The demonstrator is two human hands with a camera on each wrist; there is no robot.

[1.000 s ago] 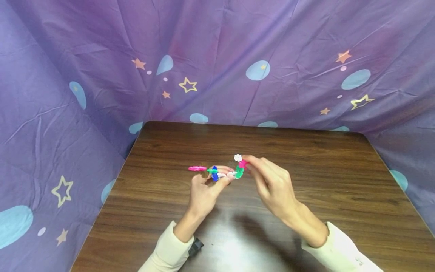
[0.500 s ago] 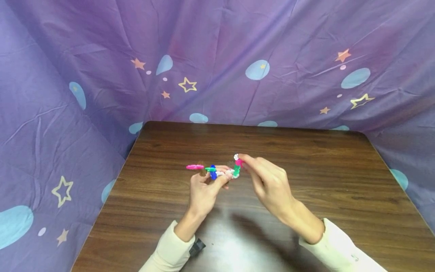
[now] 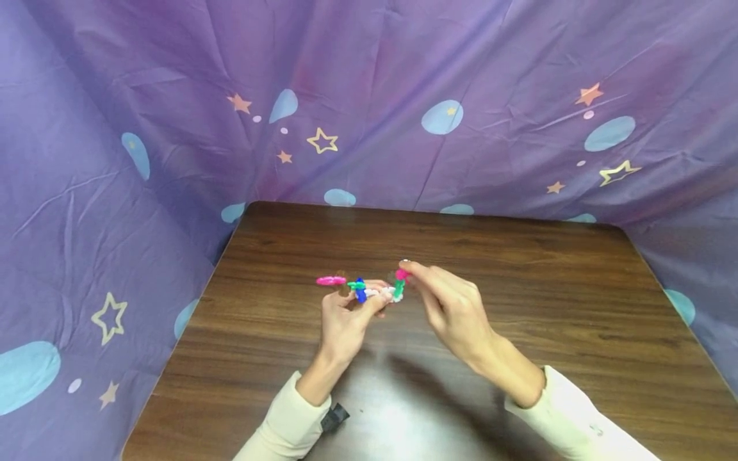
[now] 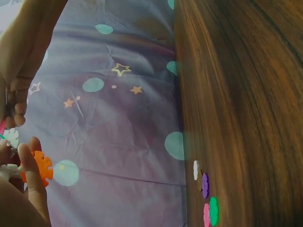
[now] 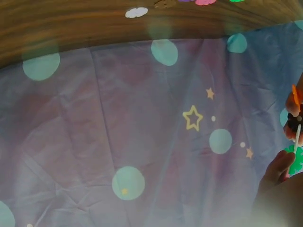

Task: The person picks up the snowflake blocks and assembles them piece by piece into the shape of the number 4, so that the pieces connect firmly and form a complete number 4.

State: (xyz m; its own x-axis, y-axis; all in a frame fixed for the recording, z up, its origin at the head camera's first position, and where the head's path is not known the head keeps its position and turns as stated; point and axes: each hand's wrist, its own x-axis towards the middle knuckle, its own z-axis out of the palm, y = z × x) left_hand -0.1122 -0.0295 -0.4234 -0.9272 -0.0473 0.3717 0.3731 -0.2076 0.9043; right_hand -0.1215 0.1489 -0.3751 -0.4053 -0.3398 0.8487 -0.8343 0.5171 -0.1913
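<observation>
In the head view my left hand [image 3: 346,326] grips a joined chain of small notched plastic discs between thumb and fingers. A pink disc [image 3: 331,281] sticks out at its left end, near a blue disc [image 3: 360,291]; a green disc [image 3: 399,288] rises at the right. My right hand [image 3: 458,307] pinches a pink disc [image 3: 401,274] above the green one; a white disc behind the fingertip is mostly hidden. The left wrist view has an orange disc [image 4: 43,168] by the left fingers. In the right wrist view a dark disc [image 5: 293,122] lies against the fingers.
Loose discs lie on the brown wooden table [image 3: 277,256]: a white disc [image 4: 196,170], a purple disc [image 4: 205,185], a green disc [image 4: 214,211] and a pink disc [image 4: 206,215]. A purple patterned curtain [image 3: 375,83] hangs behind the table and along its sides.
My right hand has moved slightly left with the chain's right end. The white disc at its fingertips has turned from face-on to nearly hidden. My left hand keeps its hold.
</observation>
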